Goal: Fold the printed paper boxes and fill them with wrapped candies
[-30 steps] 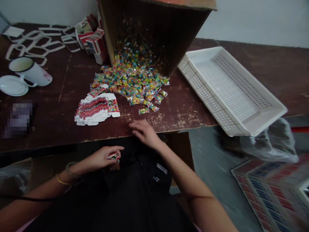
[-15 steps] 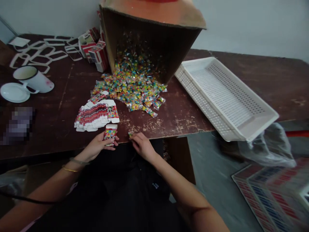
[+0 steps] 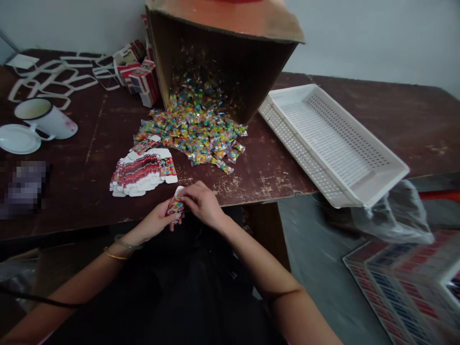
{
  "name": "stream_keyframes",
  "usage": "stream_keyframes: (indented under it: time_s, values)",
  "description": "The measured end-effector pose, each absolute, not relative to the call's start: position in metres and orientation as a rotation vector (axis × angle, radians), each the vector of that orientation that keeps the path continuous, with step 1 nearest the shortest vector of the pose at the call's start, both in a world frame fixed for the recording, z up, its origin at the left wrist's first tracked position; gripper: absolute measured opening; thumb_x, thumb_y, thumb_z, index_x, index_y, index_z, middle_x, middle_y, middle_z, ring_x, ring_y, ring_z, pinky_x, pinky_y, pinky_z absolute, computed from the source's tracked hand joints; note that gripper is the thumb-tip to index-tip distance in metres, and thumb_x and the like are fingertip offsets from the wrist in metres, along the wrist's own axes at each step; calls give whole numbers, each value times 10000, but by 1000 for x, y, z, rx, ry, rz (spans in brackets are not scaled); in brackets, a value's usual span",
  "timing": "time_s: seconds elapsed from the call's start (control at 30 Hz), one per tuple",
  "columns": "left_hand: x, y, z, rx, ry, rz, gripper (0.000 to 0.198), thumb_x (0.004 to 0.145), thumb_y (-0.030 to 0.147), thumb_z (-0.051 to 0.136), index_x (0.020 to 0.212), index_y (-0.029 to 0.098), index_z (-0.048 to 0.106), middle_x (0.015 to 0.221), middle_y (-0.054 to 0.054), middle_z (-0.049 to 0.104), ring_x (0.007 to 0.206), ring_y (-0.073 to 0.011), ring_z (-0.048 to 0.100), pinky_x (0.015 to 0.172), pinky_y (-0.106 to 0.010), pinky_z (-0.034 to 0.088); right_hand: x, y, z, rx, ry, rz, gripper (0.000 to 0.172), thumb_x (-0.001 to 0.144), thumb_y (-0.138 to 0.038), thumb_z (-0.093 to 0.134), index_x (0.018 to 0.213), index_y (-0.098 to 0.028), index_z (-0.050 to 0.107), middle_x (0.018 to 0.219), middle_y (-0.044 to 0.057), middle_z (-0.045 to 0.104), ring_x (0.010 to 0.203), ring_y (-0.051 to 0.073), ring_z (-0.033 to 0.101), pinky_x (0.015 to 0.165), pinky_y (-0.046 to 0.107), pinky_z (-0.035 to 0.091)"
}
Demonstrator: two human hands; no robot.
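Note:
My left hand (image 3: 161, 220) is closed around a small printed candy box (image 3: 176, 207), red with colourful dots, tilted to the right at the table's front edge. My right hand (image 3: 203, 203) is at the top of this box, its thumb and fingers pinched together by the white flap end. Whatever lies between those fingertips is hidden. Just behind my left hand lies a fanned stack of flattened candy boxes (image 3: 140, 172), with white flaps and red printed sides. Beyond them spreads a heap of clear candy packets (image 3: 201, 132) filled with multicoloured sweets.
A large cardboard box (image 3: 157, 52) lies on its side, candy packets spilling from its mouth. To the right, a white perforated basket (image 3: 298, 148) overhangs the table edge. On the left are an enamel mug (image 3: 53, 120), its lid (image 3: 19, 139) and a blurred-out object (image 3: 25, 187).
My right hand has moved left from the table edge, where a small packet showed at its fingertips, to the box top. My left hand has shifted right and tilted the box.

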State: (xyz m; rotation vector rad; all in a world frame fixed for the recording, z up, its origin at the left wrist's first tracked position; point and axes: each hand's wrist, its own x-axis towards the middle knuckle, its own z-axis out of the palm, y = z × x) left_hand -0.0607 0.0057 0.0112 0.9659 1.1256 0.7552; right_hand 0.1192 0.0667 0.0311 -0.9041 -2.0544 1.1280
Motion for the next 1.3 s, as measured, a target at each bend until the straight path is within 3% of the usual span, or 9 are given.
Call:
stream_keyframes:
  time_s: [0.07, 0.13, 0.23, 0.3, 0.53, 0.7, 1.0, 1.17, 1.3]
  values:
    - [-59, 6, 10, 858, 1142, 806, 397, 839, 527, 599, 945, 145, 611, 690, -21, 632, 618, -162, 591, 439, -214, 456, 115, 58, 21, -965, -1938, 1166, 179, 928, -266, 549, 1021, -233, 698, 1213, 81, 588, 1110, 213, 519, 954, 376, 453]
    - [-59, 7, 8, 736, 1151, 837, 543, 884, 630, 441, 927, 128, 642, 708, -58, 658, 623, -180, 609, 426, -224, 448, 112, 52, 9, -1057, -1608, 1385, 237, 924, -324, 545, 1117, -241, 656, 1233, 84, 547, 973, 176, 571, 803, 318, 518]
    - [-62, 11, 6, 664, 1159, 795, 548, 881, 605, 451, 935, 110, 680, 745, -88, 697, 633, -198, 627, 434, -241, 457, 112, 50, -8, -1022, -1167, 1911, 351, 848, -387, 631, 1150, -210, 615, 927, 30, 601, 603, 81, 511, 550, 220, 485]
    - [-64, 14, 5, 719, 1151, 739, 435, 842, 503, 559, 969, 111, 697, 788, -91, 718, 692, -216, 643, 472, -250, 486, 113, 53, -11, -952, -1129, 2114, 382, 784, -370, 696, 1113, -186, 636, 808, -2, 602, 535, 63, 482, 516, 205, 470]
    - [-63, 20, 8, 777, 1088, 753, 336, 845, 386, 539, 973, 127, 710, 859, -90, 708, 814, -243, 624, 553, -290, 541, 123, 57, 23, -842, -1821, 1481, 245, 917, -319, 572, 1066, -218, 738, 1091, 56, 667, 961, 151, 638, 863, 283, 520]
    - [-61, 12, 13, 851, 946, 694, 294, 849, 356, 585, 1046, 146, 643, 892, -72, 695, 798, -217, 633, 661, -313, 531, 126, 56, 25, -945, -1792, 1321, 211, 893, -339, 624, 998, -219, 762, 1008, 53, 722, 902, 164, 680, 850, 298, 541]
    - [-64, 20, 16, 1083, 1000, 470, 230, 858, 351, 609, 978, 156, 624, 819, -3, 624, 641, -130, 551, 641, -275, 475, 135, 46, 6, -950, -1829, 1227, 232, 918, -339, 595, 1034, -211, 750, 1016, 66, 723, 949, 173, 660, 899, 323, 511]
    - [-39, 14, 15, 942, 999, 577, 342, 868, 410, 586, 1108, 169, 622, 904, -41, 641, 788, -192, 594, 621, -286, 506, 145, 37, 15, -926, -1868, 1100, 270, 898, -318, 628, 1154, -277, 702, 1110, 59, 710, 1024, 196, 608, 928, 383, 492]
    - [-31, 22, 18, 1189, 975, 580, 419, 860, 387, 617, 1244, 220, 606, 1266, -87, 612, 1030, -230, 606, 883, -358, 496, 218, 27, 41, -1251, -1685, 1103, 225, 929, -320, 568, 1078, -271, 730, 1054, 50, 722, 977, 194, 643, 900, 364, 500]
